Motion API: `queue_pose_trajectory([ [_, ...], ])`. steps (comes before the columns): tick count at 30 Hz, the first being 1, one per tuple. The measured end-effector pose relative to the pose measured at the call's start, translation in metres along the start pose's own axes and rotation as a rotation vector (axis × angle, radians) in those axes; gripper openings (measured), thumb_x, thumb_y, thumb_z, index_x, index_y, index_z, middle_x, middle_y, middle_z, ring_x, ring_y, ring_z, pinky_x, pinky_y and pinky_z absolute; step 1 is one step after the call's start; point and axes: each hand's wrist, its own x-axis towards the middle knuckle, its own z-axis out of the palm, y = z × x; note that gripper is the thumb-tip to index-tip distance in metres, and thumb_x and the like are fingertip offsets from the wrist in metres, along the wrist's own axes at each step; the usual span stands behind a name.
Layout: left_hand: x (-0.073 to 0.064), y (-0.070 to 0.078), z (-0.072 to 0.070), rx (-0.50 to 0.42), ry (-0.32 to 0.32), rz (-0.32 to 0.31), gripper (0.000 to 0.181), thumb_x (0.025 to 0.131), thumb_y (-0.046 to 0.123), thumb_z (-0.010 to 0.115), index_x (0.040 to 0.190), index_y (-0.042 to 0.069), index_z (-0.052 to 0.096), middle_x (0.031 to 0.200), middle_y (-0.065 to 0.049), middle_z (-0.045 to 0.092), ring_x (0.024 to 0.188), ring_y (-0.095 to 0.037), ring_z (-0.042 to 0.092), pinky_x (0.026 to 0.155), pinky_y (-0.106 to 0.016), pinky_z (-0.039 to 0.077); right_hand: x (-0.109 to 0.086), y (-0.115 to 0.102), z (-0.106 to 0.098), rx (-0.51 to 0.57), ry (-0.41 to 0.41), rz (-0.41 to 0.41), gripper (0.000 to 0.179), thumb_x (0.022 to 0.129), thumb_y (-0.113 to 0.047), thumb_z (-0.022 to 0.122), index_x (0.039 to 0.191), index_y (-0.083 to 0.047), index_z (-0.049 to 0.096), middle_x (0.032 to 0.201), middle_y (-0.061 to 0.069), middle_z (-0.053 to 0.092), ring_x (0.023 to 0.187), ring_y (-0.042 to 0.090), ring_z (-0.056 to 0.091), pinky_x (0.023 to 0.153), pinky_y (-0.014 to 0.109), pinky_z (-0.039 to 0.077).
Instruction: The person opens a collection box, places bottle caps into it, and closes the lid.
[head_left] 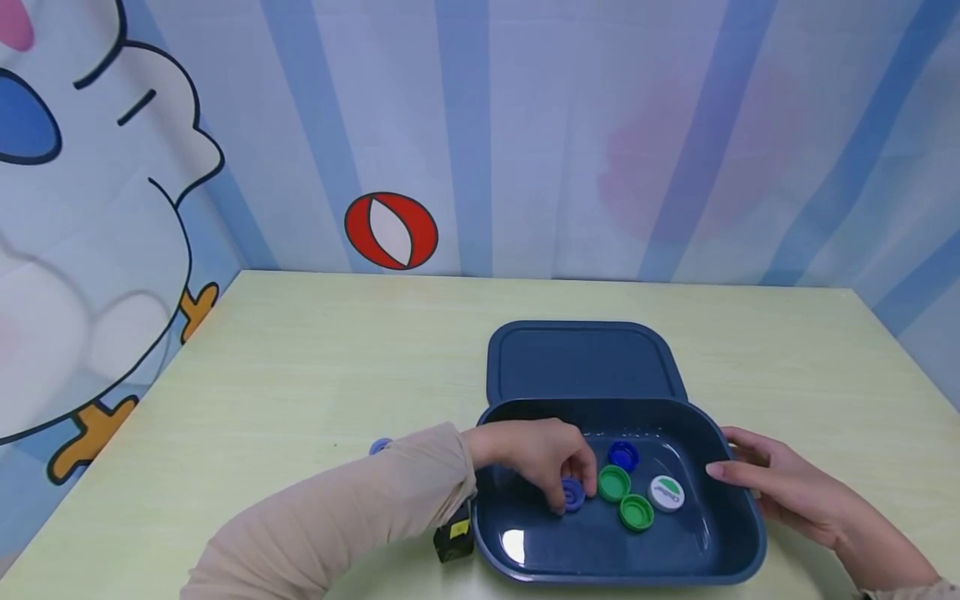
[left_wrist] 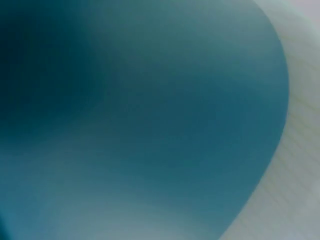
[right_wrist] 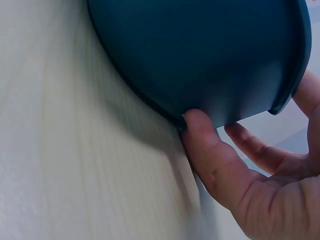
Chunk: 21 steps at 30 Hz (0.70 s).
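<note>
Inside the dark blue plastic box [head_left: 540, 554], my left hand [head_left: 551, 458] pinches a light purple bottle cap [head_left: 573, 495] low over the floor. Beside it lie a dark blue cap [head_left: 623, 455], a green cap [head_left: 614, 483], another green cap [head_left: 637, 512] and a white cap [head_left: 666, 493] with a green mark. My right hand [head_left: 787, 487] grips the box at its right end; in the right wrist view the thumb [right_wrist: 205, 145] laps over the rim. The left wrist view holds only the blurred blue box wall [left_wrist: 200, 115], with the left hand out of sight there.
Behind the box lies its dark blue lid [head_left: 585, 358]. A small black object [head_left: 454, 537] with a yellow patch stands at the box's left side. Another light purple cap [head_left: 379, 446] on the pale table [head_left: 337, 358] is partly covered by the left sleeve.
</note>
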Motion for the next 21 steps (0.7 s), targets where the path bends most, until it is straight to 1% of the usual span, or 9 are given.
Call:
queue_pose_trajectory([
  [6,0.001,-0.003,0.001,-0.003,0.008,0.024,0.028,0.072,0.0,0.077,0.096,0.009,0.069,0.085,0.008,0.059,0.078,-0.006,0.052,0.07,-0.013,0.044,0.0,0.0,0.0,-0.003,0.004,0.006,0.068,0.097,-0.016,0.046,0.142,0.011,0.002,0.119,0.008,0.052,0.099,0.023,0.061,0.082,0.048,0.049],
  [11,-0.002,-0.005,-0.002,-0.007,0.029,0.049,0.032,0.07,0.0,0.078,0.1,0.01,0.069,0.087,0.007,0.059,0.08,-0.005,0.052,0.072,-0.013,0.044,0.0,0.0,0.0,0.0,0.005,0.006,0.066,0.097,-0.016,0.046,0.142,0.011,0.006,0.118,0.007,0.054,0.099,0.023,0.062,0.082,0.049,0.049],
  [16,-0.008,-0.007,-0.008,-0.053,0.061,0.074,0.035,0.071,0.002,0.078,0.103,0.01,0.068,0.092,0.003,0.061,0.083,-0.006,0.052,0.074,-0.013,0.044,0.0,0.0,0.0,0.001,0.0,0.003,0.065,0.097,-0.016,0.046,0.141,0.011,0.006,0.117,0.007,0.054,0.099,0.023,0.062,0.082,0.049,0.049],
  [21,-0.018,-0.006,-0.016,-0.135,0.086,0.092,0.036,0.073,-0.001,0.076,0.106,0.007,0.066,0.099,-0.003,0.063,0.087,-0.01,0.054,0.078,-0.016,0.046,0.0,0.0,0.0,-0.012,0.012,0.012,0.067,0.097,-0.017,0.046,0.142,0.011,0.005,0.119,0.008,0.053,0.099,0.023,0.061,0.082,0.049,0.049],
])
